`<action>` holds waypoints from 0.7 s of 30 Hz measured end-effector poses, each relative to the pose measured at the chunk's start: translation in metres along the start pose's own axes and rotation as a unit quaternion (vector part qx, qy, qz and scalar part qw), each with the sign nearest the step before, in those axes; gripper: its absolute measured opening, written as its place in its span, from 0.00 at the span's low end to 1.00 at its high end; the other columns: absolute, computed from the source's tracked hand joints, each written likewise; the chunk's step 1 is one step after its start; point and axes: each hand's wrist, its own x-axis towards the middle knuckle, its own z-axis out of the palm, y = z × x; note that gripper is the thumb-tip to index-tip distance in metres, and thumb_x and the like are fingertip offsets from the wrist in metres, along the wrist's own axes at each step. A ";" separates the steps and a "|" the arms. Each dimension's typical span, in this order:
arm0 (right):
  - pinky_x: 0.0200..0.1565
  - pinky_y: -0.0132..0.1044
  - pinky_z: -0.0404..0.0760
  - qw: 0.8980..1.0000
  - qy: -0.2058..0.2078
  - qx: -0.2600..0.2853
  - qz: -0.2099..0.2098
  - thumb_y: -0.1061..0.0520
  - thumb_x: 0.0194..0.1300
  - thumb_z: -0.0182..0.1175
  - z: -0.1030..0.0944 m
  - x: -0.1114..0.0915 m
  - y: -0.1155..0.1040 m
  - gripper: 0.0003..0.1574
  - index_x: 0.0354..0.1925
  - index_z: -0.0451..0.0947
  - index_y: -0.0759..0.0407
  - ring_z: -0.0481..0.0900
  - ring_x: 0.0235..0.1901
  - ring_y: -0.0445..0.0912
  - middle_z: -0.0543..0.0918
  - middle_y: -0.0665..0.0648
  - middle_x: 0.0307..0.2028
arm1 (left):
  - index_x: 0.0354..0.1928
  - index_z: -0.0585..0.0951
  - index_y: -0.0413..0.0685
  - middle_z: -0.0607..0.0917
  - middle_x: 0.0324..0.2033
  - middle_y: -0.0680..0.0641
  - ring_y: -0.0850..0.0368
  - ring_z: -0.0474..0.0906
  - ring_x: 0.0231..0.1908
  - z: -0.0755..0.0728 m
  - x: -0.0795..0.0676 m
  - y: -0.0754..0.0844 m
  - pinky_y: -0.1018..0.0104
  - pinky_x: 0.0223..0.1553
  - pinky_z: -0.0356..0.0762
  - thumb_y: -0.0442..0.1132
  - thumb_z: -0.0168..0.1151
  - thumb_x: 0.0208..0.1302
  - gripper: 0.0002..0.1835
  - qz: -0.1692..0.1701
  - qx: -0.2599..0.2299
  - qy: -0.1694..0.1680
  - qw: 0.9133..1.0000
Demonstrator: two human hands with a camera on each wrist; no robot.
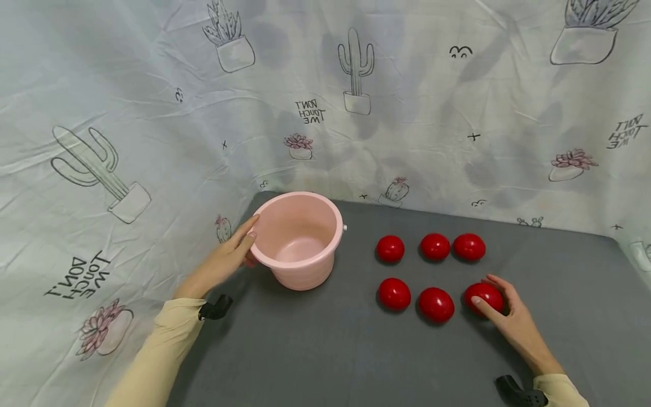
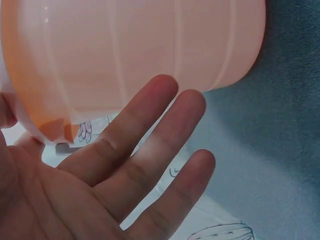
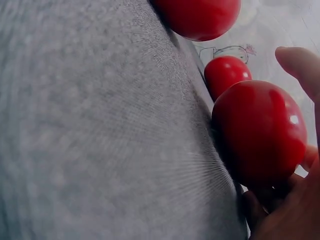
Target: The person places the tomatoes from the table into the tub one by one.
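At the left, a pink bucket [image 1: 305, 277] stands upright with its mouth tilted toward the head view. My left hand [image 1: 231, 254] holds it by the left rim with thumb and index finger. The other three fingers [image 2: 170, 135] stretch out straight beside its ribbed wall in the left wrist view. My right hand [image 1: 513, 316] reaches around the nearest-right glossy red ball [image 1: 484, 298], slightly oval and resting on the table. In the right wrist view the thumb [image 3: 300, 67] stands apart from this ball, while the other fingers lie close along its far side, partly hidden by it.
Several more red balls lie between bucket and right hand: a back row with a left ball [image 1: 390, 249] and two close together [image 1: 452, 247], and a front row [image 1: 436, 305]. The grey table [image 1: 325, 350] ends at a white cactus-print cloth [image 1: 417, 124] behind and left.
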 end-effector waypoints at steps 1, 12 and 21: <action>0.42 0.24 0.70 1.000 -0.002 -0.002 0.002 0.41 0.73 0.58 -0.001 -0.001 -0.001 0.48 0.79 0.51 0.55 0.59 0.49 0.20 0.65 0.65 0.69 | 0.79 0.46 0.80 0.86 0.43 0.38 0.43 0.86 0.45 0.001 0.000 0.000 0.43 0.56 0.79 0.61 0.38 0.80 0.31 -0.001 -0.002 0.001 1.000; 0.42 0.34 0.76 1.000 0.002 -0.016 -0.003 0.40 0.70 0.62 0.000 0.001 -0.005 0.47 0.78 0.56 0.50 0.64 0.50 0.28 0.66 0.67 0.69 | 0.79 0.46 0.82 0.84 0.52 0.40 0.49 0.85 0.46 0.005 0.000 -0.002 0.44 0.57 0.79 0.62 0.38 0.80 0.30 -0.002 -0.010 0.012 1.000; 0.44 0.42 0.76 1.000 0.010 -0.011 0.015 0.40 0.70 0.63 0.002 0.000 -0.004 0.50 0.78 0.53 0.57 0.69 0.59 0.62 0.64 0.72 0.69 | 0.78 0.46 0.83 0.89 0.35 0.45 0.49 0.87 0.45 -0.005 -0.004 0.008 0.39 0.63 0.71 0.63 0.41 0.79 0.31 -0.008 -0.013 -0.018 1.000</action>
